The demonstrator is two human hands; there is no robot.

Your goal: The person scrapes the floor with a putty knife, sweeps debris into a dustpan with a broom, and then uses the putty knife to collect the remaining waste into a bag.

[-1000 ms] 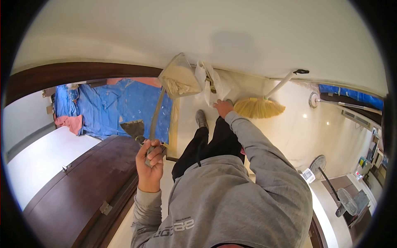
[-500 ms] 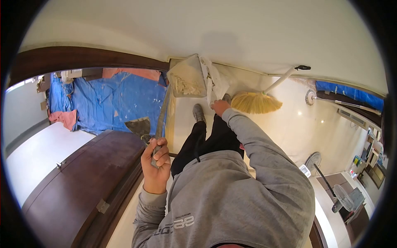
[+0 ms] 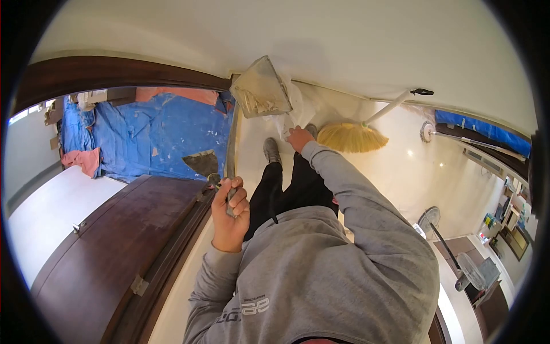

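My left hand (image 3: 230, 221) is closed around a scraper (image 3: 201, 163), its wide, stained blade pointing left. A long grey handle (image 3: 232, 152) runs from the same fist up to a pale dustpan (image 3: 263, 86), which is tilted and carries whitish debris. My right hand (image 3: 299, 139) reaches down in front of my legs and grips a thin, translucent plastic bag (image 3: 302, 109). Crumpled, the bag hangs just right of the dustpan, its upper part partly behind the pan's edge.
A yellow-bristled broom (image 3: 352, 137) leans on the wall to the right. Blue sheeting (image 3: 166, 132) covers the floor beyond the doorway, past a dark wooden door (image 3: 120, 235). Further right are a long-handled roller (image 3: 427, 132) and a standing fan (image 3: 429, 221).
The dustpan has risen and tilted toward the bag. My left hand has moved up and slightly right, turning the scraper blade. My right hand, still on the bag, has shifted slightly up and left.
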